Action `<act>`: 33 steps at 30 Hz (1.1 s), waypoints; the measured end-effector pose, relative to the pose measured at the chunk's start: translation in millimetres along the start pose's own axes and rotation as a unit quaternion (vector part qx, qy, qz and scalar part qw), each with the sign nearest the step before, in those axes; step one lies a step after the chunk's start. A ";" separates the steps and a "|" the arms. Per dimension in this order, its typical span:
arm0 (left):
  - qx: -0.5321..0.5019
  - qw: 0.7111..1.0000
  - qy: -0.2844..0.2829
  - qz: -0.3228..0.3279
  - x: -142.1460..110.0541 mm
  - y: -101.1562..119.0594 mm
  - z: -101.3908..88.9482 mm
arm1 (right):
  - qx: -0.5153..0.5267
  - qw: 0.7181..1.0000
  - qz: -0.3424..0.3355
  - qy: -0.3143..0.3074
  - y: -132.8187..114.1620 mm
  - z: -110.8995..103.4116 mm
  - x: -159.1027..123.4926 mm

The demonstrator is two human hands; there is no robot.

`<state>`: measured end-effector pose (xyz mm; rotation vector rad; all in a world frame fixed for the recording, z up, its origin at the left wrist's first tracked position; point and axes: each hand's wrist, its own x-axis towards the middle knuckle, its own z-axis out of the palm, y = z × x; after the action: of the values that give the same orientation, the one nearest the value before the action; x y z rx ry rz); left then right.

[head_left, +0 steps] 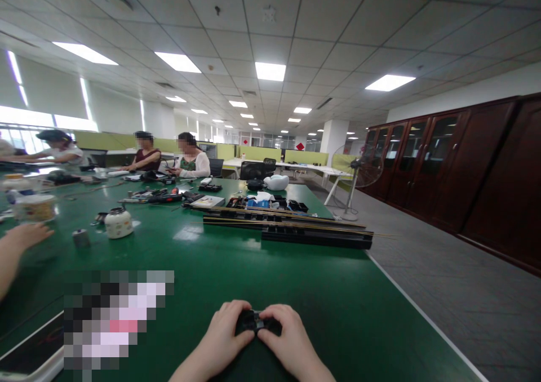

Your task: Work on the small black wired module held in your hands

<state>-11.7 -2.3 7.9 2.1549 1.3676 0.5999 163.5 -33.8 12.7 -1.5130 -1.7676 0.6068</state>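
Low over the green table [338, 297], a small black part [256, 321] with a greyish middle sits between my two hands. My left hand [226, 331] curls round its left end, thumb and fingers closed on it. On the opposite end my right hand [287, 334] grips in the same way, and the two thumbs almost meet in the middle. Fingers cover much of the part, so its exact kind cannot be made out. To the left lies a phone-like device [29, 348] in a pale frame, partly blurred out.
Long black trays [316, 238] with thin brass-coloured rods lie ahead. A white jar [119, 223], a small grey cylinder [80, 238] and a tub [36, 207] stand left, near another person's hand [29, 238]. Tools [160, 196] lie farther back; several people sit beyond.
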 end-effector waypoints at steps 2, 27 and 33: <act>0.005 1.000 -0.001 -0.002 -0.3 1.7 -0.9 | -0.002 1.000 0.001 -0.003 -1.2 -0.6 -0.2; -0.008 1.000 -0.001 -0.005 -1.9 2.7 -2.2 | -0.001 1.000 0.010 -0.004 -4.0 -1.9 -1.4; -0.006 1.000 -0.004 -0.006 -2.0 3.2 -2.8 | -0.009 1.000 0.023 -0.001 -5.3 -1.8 -2.2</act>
<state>-11.9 -4.7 11.9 2.1363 1.3690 0.5923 161.6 -37.1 17.3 -1.5685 -1.7481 0.6173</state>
